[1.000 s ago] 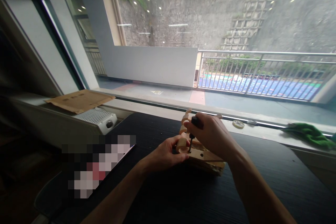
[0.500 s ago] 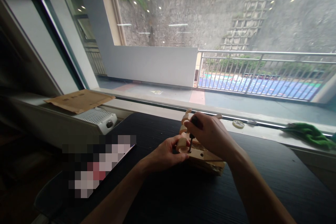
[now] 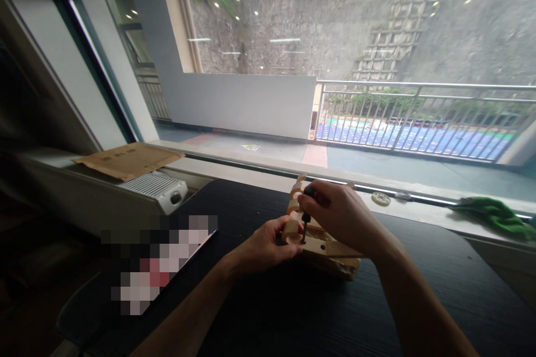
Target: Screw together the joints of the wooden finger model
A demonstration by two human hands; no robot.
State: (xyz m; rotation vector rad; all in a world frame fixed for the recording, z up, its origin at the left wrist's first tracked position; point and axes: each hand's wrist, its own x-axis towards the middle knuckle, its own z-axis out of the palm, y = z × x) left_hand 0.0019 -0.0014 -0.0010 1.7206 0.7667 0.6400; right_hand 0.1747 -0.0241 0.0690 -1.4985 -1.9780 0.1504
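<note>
My right hand (image 3: 341,209) is closed around the dark handle of a screwdriver (image 3: 305,228), which stands nearly upright. Its tip meets a flat, pale wooden strip (image 3: 335,248) near the strip's left end; a dark hole shows further right on the strip. With fingers and thumb, my left hand (image 3: 268,242) grips a rounded wooden piece (image 3: 291,228) at that same end. Beneath the strip lies a rough, brownish block (image 3: 343,270), its material unclear. More curved wooden pieces (image 3: 296,189) rise behind, partly covered by my right hand.
All this rests on a black table (image 3: 259,307). A blurred-out flat item lies at the left. Beyond the table's far edge, the sill carries a tape roll (image 3: 381,198) and a green cloth (image 3: 498,217). A brown envelope (image 3: 129,160) lies by a white radiator (image 3: 154,189).
The fingers of my right hand have shifted slightly around the screwdriver handle, showing more of it. My left hand and the wooden pieces stay where they were.
</note>
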